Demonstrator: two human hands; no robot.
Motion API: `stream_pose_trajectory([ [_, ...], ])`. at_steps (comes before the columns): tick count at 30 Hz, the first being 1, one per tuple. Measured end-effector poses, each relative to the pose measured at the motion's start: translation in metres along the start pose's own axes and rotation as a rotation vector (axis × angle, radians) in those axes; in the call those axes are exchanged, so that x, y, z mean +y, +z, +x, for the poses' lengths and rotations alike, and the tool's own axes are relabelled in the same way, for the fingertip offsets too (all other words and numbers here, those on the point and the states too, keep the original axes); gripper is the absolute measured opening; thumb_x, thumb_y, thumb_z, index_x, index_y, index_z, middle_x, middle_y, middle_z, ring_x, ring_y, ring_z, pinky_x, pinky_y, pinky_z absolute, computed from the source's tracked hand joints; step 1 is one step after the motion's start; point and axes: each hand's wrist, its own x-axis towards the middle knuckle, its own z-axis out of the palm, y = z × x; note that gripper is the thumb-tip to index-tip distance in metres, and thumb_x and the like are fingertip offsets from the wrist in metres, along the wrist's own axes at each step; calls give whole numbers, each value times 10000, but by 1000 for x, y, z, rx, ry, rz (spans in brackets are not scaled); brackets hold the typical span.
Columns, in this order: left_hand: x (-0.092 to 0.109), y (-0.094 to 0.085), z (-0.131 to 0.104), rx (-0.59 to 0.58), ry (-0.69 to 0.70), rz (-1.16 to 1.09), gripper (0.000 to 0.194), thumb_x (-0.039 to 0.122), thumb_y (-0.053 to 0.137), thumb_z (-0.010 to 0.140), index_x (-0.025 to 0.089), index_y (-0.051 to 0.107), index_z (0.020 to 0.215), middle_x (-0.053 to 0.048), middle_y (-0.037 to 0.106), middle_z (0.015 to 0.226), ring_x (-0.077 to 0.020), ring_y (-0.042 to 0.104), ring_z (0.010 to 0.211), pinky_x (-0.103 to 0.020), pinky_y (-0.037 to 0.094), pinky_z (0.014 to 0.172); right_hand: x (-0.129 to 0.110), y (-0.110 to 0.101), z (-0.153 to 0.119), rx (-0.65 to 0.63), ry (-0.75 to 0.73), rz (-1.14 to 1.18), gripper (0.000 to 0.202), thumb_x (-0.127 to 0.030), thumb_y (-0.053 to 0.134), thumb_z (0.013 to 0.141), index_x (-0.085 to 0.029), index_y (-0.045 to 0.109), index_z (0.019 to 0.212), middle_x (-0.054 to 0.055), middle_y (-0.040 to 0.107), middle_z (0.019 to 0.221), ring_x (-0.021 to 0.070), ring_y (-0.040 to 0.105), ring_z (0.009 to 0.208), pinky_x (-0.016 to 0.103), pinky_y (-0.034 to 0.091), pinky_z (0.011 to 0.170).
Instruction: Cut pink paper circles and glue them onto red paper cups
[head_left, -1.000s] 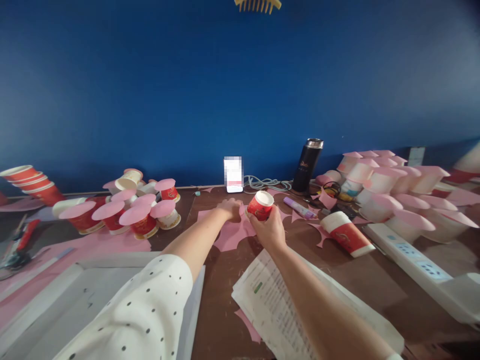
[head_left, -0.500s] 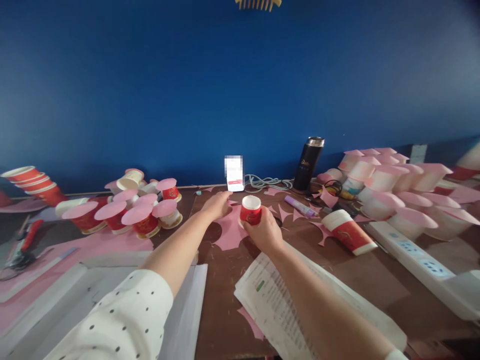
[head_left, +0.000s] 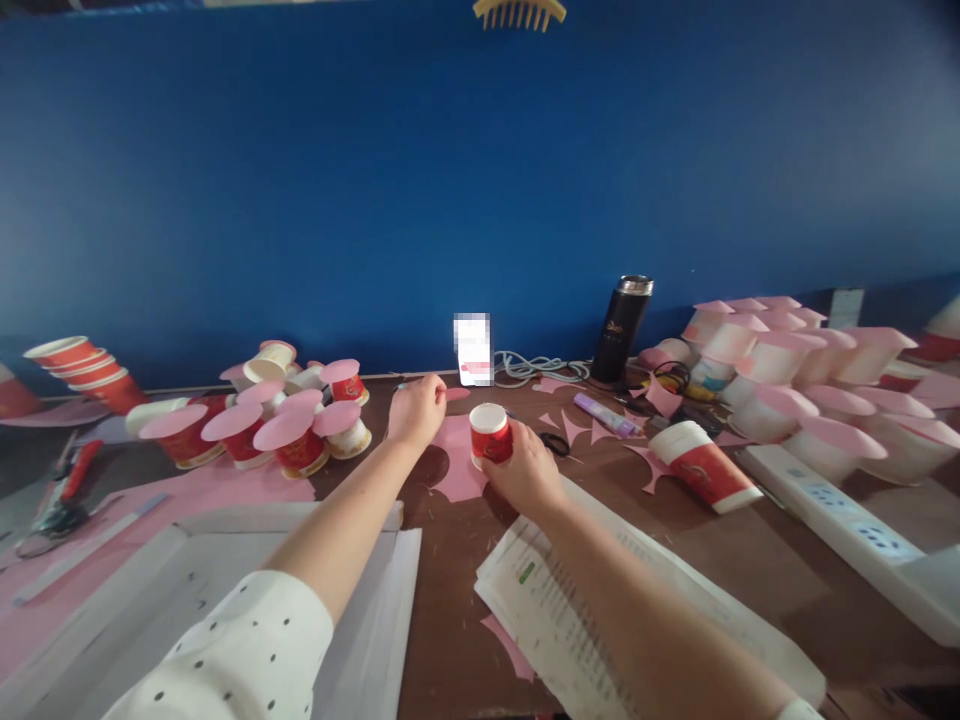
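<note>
My right hand (head_left: 529, 465) is wrapped round a red paper cup (head_left: 490, 440) with a pale top, standing on or just over the pink paper sheet (head_left: 454, 455). Cut-out curves shape that sheet's edges. Left of the cup, my left hand (head_left: 418, 408) is closed, fingers pinched together. A small piece of pink paper (head_left: 456, 393) shows at its fingertips, apparently in the pinch; most of it is hidden. Scissors (head_left: 553, 443) with black handles lie just beyond my right hand, partly covered.
Cups topped with pink discs (head_left: 289, 428) stand to the left, and more cups with pink tops (head_left: 787, 400) crowd the right. A phone (head_left: 473, 350) leans on the wall beside a black flask (head_left: 621, 330). Printed papers (head_left: 540, 610), a lying cup (head_left: 705, 468) and a power strip (head_left: 840, 520) are nearer.
My left hand has drawn back to the left and curled closed, with the pink piece at its fingertips. My right hand has shifted the cup slightly left.
</note>
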Motion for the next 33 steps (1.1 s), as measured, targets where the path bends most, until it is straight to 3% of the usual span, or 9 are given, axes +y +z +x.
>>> stream_pose_trajectory([
  [6,20,-24,-34,449,290,-157,108,141,540,826,200,609,885,-57,666,981,-213,584,961,-360,431,868,-3,0,-2,-83,-34,-43,624,-485,665,706,-193,485,1227,128,629,1135,314,564,1064,433,382,896],
  [12,21,-20,-62,618,316,-219,114,126,614,787,190,615,882,-67,631,930,-196,577,919,-363,437,870,-3,0,-3,-115,-39,16,718,-552,701,656,-228,471,1254,115,626,1153,314,562,1075,433,384,898],
  [16,11,-10,-67,624,372,-219,139,108,625,767,194,615,875,-64,630,916,-189,576,889,-349,440,843,-6,-13,-2,40,-62,187,814,-622,678,655,-216,432,1317,140,533,1295,318,476,1192,444,364,963],
  [18,11,-8,-70,633,387,-230,151,106,625,764,199,614,882,-63,628,920,-185,574,877,-339,441,821,-8,-23,0,158,-37,343,632,-600,594,756,-198,509,1237,126,587,1186,270,524,1102,393,398,921],
  [20,14,-8,-74,641,429,-239,175,99,626,759,206,610,896,-60,628,926,-183,577,870,-334,441,810,-9,-34,3,216,26,524,467,-579,532,815,-200,597,1080,64,638,942,201,574,863,321,437,781],
  [22,19,-9,-78,635,487,-240,205,86,630,750,211,606,911,-59,630,927,-182,582,874,-336,443,815,-10,-42,6,143,101,689,410,-580,493,837,-194,620,781,2,565,674,143,510,646,270,405,635],
  [24,24,-11,-81,614,532,-236,218,81,635,748,213,605,918,-59,633,928,-179,584,877,-335,446,822,-10,-46,7,55,193,827,437,-574,532,814,-187,543,613,-31,464,562,104,414,544,247,336,541],
  [29,28,-12,-83,578,540,-242,256,65,627,747,220,607,950,-59,639,955,-186,581,901,-351,443,845,-12,-47,8,-169,424,1267,338,-456,724,680,-177,535,648,-59,410,558,62,295,477,222,199,442],
  [33,25,-6,-79,549,331,-381,282,95,534,811,196,579,1070,-85,617,994,-184,582,904,-339,462,823,-11,-46,9,-195,496,1472,283,-347,785,628,-169,572,685,-56,424,595,50,308,488,199,202,425],
])
